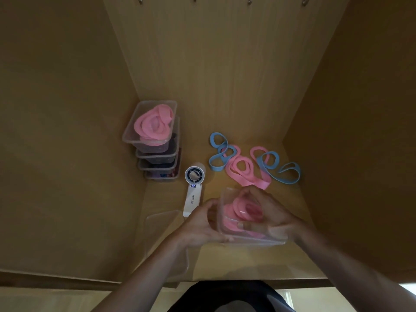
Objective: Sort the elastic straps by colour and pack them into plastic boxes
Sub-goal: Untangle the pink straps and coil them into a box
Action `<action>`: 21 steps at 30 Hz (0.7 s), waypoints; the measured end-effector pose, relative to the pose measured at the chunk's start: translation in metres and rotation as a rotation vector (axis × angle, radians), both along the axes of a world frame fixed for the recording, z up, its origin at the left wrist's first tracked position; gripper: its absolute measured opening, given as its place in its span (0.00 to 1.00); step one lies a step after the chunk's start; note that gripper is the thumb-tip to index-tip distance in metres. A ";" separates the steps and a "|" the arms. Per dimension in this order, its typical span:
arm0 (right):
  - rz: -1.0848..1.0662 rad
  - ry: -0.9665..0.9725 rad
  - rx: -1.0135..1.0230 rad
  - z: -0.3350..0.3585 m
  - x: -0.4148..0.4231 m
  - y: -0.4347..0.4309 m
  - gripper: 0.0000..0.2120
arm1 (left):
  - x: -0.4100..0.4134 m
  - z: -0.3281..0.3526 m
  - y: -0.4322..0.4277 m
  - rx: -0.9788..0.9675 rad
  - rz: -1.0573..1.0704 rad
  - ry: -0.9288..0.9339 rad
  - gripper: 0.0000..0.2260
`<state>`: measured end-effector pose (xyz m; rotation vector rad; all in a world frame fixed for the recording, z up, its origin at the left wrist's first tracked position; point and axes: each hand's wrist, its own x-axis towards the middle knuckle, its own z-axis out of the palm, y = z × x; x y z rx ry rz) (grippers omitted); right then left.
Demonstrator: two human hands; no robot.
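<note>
While both hands hold a clear box at the near middle of a wooden cupboard shelf, the sorting looks to be well past halfway. The left hand has its fingers curled against the box's left wall, steadying it. The right hand lies across the box with its fingers bent round the far rim and the thumb close to the coiled pink straps inside. It appears to be gripping the box, though blur makes it hard to tell whether it is also pressing the straps down.

Far left stands a stack of boxes. The top box holds a neat coil of pink straps, and the lower ones hold darker contents that are too dim to name.

Still unsorted, at the far right of the shelf, is a tangle of loose pink straps and blue straps, overlapping one another. No box of blue straps can be seen, so that colour seems yet to be packed.

An empty clear container sits near left, just beside the left wrist. A white handheld fan lies between the stack and the held box.
</note>
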<state>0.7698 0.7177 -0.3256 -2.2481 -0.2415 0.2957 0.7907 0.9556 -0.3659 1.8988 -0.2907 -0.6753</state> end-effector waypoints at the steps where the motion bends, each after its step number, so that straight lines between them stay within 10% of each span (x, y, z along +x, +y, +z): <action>1: 0.009 -0.013 -0.019 0.005 0.000 -0.001 0.35 | -0.001 0.003 -0.001 0.016 -0.018 -0.021 0.40; 8: 0.064 -0.169 -0.244 0.046 -0.006 -0.002 0.40 | -0.011 0.030 -0.001 0.021 -0.122 -0.225 0.50; 15: 0.082 -0.376 -0.426 0.059 -0.012 0.009 0.45 | -0.007 0.057 0.009 -0.321 0.367 -0.031 0.36; 21: 0.082 -0.503 -0.398 0.076 -0.010 0.036 0.45 | -0.011 0.102 -0.018 -0.358 0.341 -0.042 0.20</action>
